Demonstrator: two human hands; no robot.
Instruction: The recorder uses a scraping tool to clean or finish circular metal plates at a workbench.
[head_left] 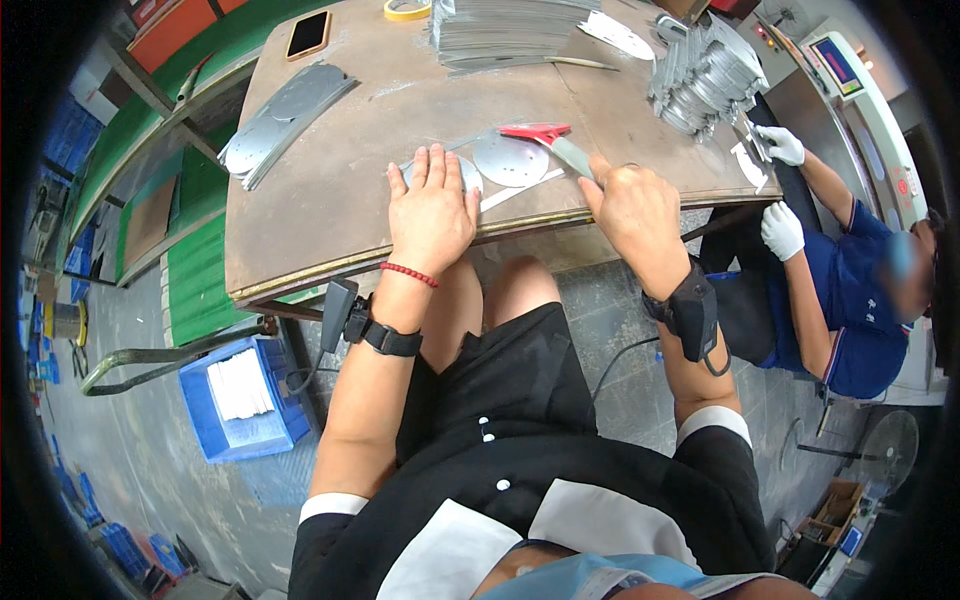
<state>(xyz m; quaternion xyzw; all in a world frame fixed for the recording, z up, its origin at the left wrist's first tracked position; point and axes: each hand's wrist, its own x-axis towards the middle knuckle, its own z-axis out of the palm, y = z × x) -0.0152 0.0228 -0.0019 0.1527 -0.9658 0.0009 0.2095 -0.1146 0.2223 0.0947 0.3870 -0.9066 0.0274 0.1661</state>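
Observation:
My left hand lies flat with its fingers stretched out, pressing on a thin grey metal plate near the table's front edge. The plate's rounded end, with small holes, shows to the right of my fingers; my hand hides part of the rest. My right hand is closed round the pale grey handle of a scraper. The scraper's red head is over the far edge of the plate's rounded end; whether it touches cannot be told. A narrow pale strip lies in front of the plate.
On the brown table are fanned grey plates, a phone, yellow tape, a tall plate stack and piled plates. A co-worker's gloved hands are at right. A blue crate stands on the floor.

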